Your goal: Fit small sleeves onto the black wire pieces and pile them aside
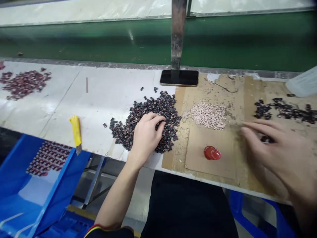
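Observation:
My left hand [148, 135] rests on a heap of small black parts [156, 109] with copper-coloured bits. Its thumb and forefinger curl close together, and whatever lies between the tips cannot be made out. Slightly blurred, my right hand [274, 148] hovers over the cardboard [240, 158] at the right. Thumb and forefinger are pinched together there; a held piece, if any, is too small to name. Between the hands lie a spread of tiny pinkish pieces [209, 115] and a red blob of paste or wax [212, 153] on a cardboard square [195, 152].
A phone [179, 78] lies by the metal post [177, 36]. Beyond runs a green belt [99, 43]. Leftward are a yellow utility knife [76, 132], a thin brown stick [87, 85], reddish parts [28, 84] and a blue bin [15, 168]. More black parts [292, 110] lie right.

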`<state>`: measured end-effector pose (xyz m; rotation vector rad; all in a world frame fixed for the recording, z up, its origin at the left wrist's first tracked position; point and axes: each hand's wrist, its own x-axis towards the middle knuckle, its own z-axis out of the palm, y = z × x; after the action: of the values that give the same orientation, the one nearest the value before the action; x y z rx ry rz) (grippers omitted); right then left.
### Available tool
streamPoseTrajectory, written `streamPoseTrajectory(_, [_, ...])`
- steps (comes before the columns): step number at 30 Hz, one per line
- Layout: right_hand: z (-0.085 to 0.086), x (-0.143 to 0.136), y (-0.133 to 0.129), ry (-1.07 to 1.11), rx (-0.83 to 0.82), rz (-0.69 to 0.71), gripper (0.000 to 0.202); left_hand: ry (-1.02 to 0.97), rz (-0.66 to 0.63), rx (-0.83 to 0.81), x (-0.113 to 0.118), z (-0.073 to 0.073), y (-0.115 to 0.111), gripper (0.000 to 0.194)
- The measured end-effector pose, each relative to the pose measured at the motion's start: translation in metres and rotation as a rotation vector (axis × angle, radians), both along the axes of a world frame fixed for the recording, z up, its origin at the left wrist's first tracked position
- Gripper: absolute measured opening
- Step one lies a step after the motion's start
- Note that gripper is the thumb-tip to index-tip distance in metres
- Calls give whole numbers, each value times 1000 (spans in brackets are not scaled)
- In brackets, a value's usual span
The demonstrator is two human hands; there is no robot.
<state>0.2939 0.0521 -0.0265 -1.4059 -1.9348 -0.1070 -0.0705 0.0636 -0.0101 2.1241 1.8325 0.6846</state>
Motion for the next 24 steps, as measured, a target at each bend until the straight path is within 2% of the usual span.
streamPoseTrajectory(3, [6, -48, 25, -139, -98, 116, 20, -50, 30, -12, 1, 5, 1, 16])
streamPoseTrajectory(6, [11, -74, 40, -254, -210, 194, 20, -208, 82, -75, 0, 11, 1, 11])
streamPoseTrajectory(9, [9, -82, 48, -296, -227, 227, 19, -535, 97, -182, -1, 17, -3, 10])
streamPoseTrajectory(12, [5, -83, 50, -313, -233, 200, 22, -884, 69, -283, 1, 21, -8, 12])
streamPoseTrajectory(17, [10, -87, 49, -337, -276, 173, 23, -1209, 19, -358, 10, 22, -16, 19])
streamPoseTrajectory(19, [15, -87, 48, -270, -268, 173, 22, -1236, -16, -353, 15, 23, -18, 28])
streamPoseTrajectory(21, [23, -85, 44, -97, -285, 150, 19, -1201, -36, -321, 21, 24, -21, 29])
streamPoseTrajectory(24, [36, -76, 29, 398, -431, 81, 9, -1087, -51, -226, 36, 29, -27, 26])
